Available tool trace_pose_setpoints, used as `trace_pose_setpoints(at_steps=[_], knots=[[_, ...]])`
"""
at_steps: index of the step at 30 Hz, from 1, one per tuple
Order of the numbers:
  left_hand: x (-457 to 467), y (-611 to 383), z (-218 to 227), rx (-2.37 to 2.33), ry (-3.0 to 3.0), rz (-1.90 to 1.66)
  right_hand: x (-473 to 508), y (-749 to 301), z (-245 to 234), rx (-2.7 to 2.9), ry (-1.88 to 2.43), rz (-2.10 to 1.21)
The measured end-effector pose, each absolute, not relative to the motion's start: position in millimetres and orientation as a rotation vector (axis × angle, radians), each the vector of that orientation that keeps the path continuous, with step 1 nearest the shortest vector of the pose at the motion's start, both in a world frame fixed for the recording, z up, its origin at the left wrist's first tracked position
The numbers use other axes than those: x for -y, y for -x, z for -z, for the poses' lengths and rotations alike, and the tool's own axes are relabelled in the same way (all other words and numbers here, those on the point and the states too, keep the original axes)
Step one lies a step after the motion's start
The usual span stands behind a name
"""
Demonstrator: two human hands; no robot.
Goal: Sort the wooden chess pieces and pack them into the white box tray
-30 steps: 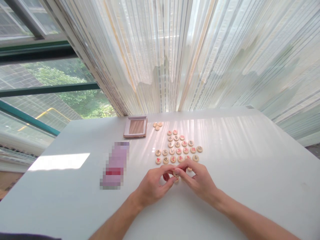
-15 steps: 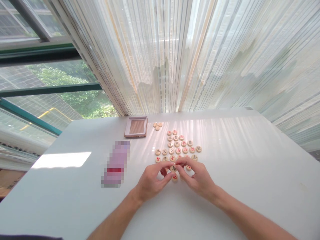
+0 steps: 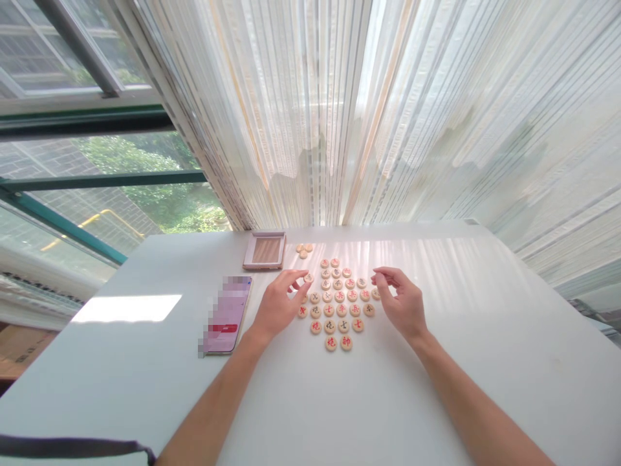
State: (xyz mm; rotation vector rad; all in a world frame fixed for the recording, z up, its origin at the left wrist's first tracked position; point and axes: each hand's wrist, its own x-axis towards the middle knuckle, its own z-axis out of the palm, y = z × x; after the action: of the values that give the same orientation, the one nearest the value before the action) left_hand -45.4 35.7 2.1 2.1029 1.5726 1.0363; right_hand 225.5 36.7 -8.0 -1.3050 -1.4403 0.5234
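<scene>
Round wooden Chinese chess pieces with red and black characters lie in rows on the white table. My left hand (image 3: 280,303) pinches one black-marked chess piece (image 3: 308,277) between thumb and fingertips, at the left side of the rows. Beneath its fingertips, another piece is partly covered. At the right side hovers my right hand (image 3: 402,301), its fingers curled and the thumb close to them, with no piece visible in it. Nearest to it is the row-end chess piece (image 3: 376,294), partly hidden by the thumb. A red-marked chess piece (image 3: 346,343) sits in the front row.
Three plain-looking pieces (image 3: 303,254) sit together at the back, beside a shallow square box (image 3: 264,250). A phone (image 3: 237,314), partly pixelated, lies on the left of the white table (image 3: 310,408). Behind the table hangs a striped curtain (image 3: 310,116), with a window (image 3: 121,155) at left.
My hands have moved apart from the front of the rows, left hand up and left, right hand up and right. The front rows are uncovered. A piece is now in my left fingertips.
</scene>
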Motion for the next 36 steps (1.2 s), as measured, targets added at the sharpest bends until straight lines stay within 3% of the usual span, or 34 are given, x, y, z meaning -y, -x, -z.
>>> trace_pose_setpoints(at_steps=[20,36], knots=[[-90.7,43.0,1.5,-1.712,-2.223,-0.562,-76.2,-260.0,38.5,1.110,1.417,-0.620],[-98.6,42.3,-6.2,-1.662,-2.216,-0.469,-74.8,-259.7,37.9,1.104,1.447,-0.636]])
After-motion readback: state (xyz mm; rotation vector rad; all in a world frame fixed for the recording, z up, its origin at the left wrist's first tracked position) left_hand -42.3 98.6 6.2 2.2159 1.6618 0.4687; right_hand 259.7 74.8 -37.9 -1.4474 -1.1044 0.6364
